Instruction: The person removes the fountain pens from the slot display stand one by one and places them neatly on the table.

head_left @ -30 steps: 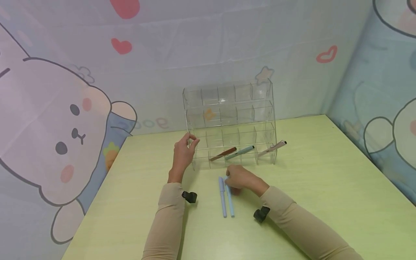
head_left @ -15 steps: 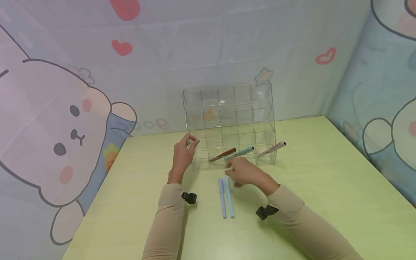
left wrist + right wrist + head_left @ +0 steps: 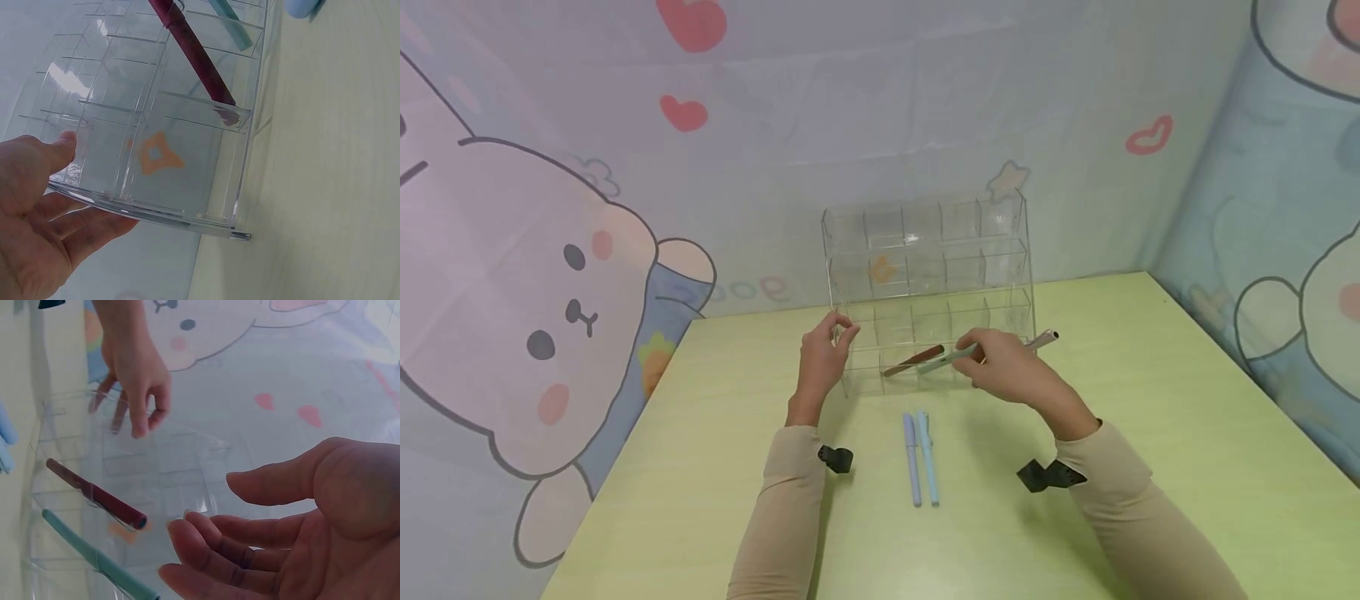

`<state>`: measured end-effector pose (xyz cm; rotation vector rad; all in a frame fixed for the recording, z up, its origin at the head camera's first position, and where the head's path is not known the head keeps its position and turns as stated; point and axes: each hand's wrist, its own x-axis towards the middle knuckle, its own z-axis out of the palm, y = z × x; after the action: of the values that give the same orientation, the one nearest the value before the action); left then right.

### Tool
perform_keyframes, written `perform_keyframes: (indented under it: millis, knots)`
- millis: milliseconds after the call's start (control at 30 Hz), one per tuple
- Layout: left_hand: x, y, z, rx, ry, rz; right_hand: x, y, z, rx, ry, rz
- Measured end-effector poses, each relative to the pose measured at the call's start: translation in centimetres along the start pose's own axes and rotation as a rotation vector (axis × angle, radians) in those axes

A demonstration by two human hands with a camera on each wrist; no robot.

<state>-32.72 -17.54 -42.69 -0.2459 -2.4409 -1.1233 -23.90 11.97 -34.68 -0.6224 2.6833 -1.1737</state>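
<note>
My left hand (image 3: 823,358) grips the left side wall of a clear acrylic rack (image 3: 928,293); the left wrist view has the thumb inside and the fingers outside. In the rack's lowest row lean a dark red pen (image 3: 913,360), a green pen (image 3: 934,362) and a pale pink pen (image 3: 1042,339), partly hidden behind my right hand. That right hand (image 3: 1003,367) is in front of the row, overlapping the green pen's upper end. Seen from the right wrist, thumb and fingers are apart with nothing between them, fingertips close to the green pen (image 3: 94,553).
A lavender pen (image 3: 912,458) and a light blue pen (image 3: 928,458) lie side by side on the light green table (image 3: 700,467), before the rack. Behind it hangs a cloth backdrop (image 3: 760,150) with cartoon prints. Each wrist carries a small black camera (image 3: 837,458).
My right hand has lifted off the light blue pen on the table and moved up and right to the green pen in the rack. The left hand has stayed at the rack's side.
</note>
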Motion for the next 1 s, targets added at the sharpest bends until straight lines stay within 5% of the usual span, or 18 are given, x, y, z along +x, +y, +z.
perform_keyframes:
  millis: [600, 867, 1000]
  knots:
    - [-0.2, 0.0, 0.0, 0.014, 0.008, 0.016, -0.7, 1.7, -3.1, -0.087, 0.189, -0.080]
    - [-0.4, 0.0, 0.1, 0.014, 0.023, 0.043, -0.6, 3.5, -4.7, -0.136, 0.197, -0.060]
    - [-0.3, 0.1, -0.1, 0.009, 0.011, 0.030, -0.5, 4.3, -5.4, -0.205, 0.178, -0.116]
